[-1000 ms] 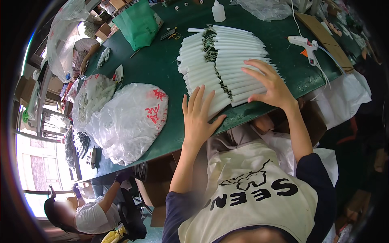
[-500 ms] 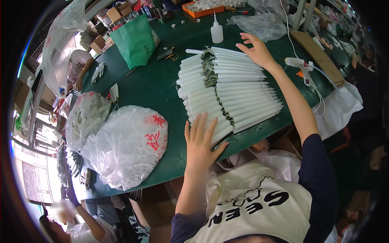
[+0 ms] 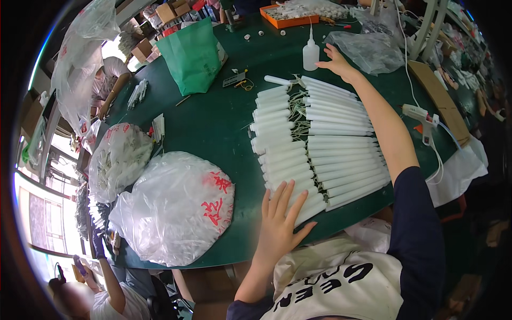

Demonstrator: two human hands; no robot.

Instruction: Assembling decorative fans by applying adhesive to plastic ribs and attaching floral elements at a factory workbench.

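Observation:
Two rows of white tubes (image 3: pixel 320 138) lie side by side on the dark green table (image 3: pixel 218 117), their inner ends meeting at a seam of thin wires. My left hand (image 3: pixel 280 218) rests flat, fingers spread, on the nearest tubes by the table's front edge. My right hand (image 3: pixel 337 64) is stretched far out, fingers apart, at the far end of the rows, right beside a small white squeeze bottle (image 3: pixel 311 53). Neither hand grips anything.
A bulging clear plastic bag with red marks (image 3: pixel 176 208) and another bag (image 3: pixel 117 160) lie to the left. A green bag (image 3: pixel 192 53), an orange tray (image 3: pixel 290 13), a clear bag (image 3: pixel 370 50) and a glue gun (image 3: pixel 421 117) stand around. Other people work at the left.
My right hand has reached from the near tubes across the rows to the far end by the bottle. My left hand stayed on the near tubes.

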